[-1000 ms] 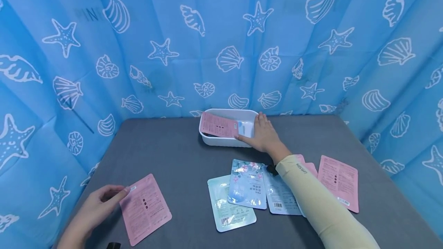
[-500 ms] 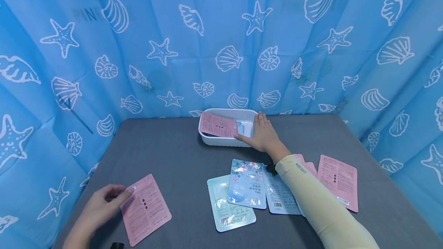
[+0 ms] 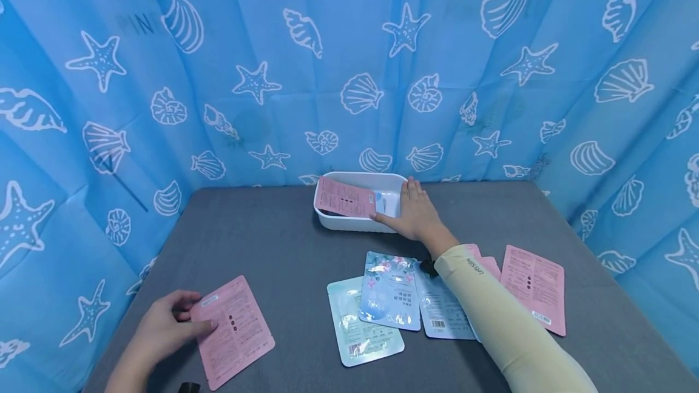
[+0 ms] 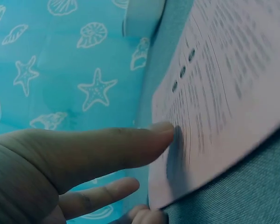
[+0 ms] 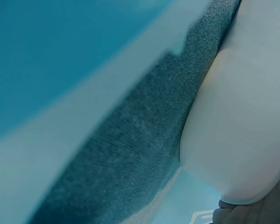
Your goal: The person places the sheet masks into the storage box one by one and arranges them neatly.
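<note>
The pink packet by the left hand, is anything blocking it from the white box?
Nothing visible stands between the pink packet and the white box. The right hand is at the box's right end.

Faint dark capitals reading "PIN" stand on the blue, shell-printed fabric curtain, above the rear left corner of the grey cloth-covered table. Small lettering on the pale yellow fabric sleeve seems to read "LetsSlim". The flat pink rectangular packet towards the table's left edge bears fine print too small to read, as does the flat pink foil packet near its right edge. Larger characters on the glossy light-blue flowered packet are blurred; the barcode on the pale blue packet shows stripes, its digits illegible.
</note>
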{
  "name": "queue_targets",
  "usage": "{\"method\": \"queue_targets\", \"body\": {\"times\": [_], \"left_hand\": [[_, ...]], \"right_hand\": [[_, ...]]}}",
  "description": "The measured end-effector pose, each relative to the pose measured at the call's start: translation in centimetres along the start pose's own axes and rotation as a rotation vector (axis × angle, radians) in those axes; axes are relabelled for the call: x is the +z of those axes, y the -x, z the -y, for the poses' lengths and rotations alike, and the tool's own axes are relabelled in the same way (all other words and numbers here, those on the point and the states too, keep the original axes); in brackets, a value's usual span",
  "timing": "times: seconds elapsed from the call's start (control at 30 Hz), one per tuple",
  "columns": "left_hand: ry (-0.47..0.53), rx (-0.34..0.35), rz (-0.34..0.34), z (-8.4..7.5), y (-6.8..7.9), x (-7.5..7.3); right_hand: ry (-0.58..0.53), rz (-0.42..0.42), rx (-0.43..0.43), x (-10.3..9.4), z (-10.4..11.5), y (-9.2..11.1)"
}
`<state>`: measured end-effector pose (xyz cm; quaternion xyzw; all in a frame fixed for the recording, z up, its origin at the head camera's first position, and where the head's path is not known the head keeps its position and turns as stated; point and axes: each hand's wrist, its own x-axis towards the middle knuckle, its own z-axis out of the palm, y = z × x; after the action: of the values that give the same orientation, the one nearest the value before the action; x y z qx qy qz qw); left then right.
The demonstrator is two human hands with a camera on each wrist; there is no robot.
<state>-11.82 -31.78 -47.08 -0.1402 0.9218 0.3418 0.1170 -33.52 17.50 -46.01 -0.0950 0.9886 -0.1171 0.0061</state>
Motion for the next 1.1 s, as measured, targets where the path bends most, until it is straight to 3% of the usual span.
{"method": "queue_targets", "body": {"times": [0.33, 0.67, 0.93, 1.1], "left_hand": [[0.009, -0.015, -0.032, -0.19, -0.06, 0.35], [0.088, -0.092, -0.028, -0.08, -0.1, 0.48], [0.175, -0.026, -0.054, -0.15, 0.05, 0.75], [0.175, 0.021, -0.064, -0.32, 0.08, 0.88]], "right_hand": [[0.0, 0.011, 0.005, -0.07, -0.03, -0.03], [-0.003, 0.007, 0.001, 0.0, 0.08, 0.06], [-0.006, 0.01, 0.005, -0.18, 0.3, 0.41], [-0.001, 0.006, 0.007, -0.13, 0.28, 0.41]]}}
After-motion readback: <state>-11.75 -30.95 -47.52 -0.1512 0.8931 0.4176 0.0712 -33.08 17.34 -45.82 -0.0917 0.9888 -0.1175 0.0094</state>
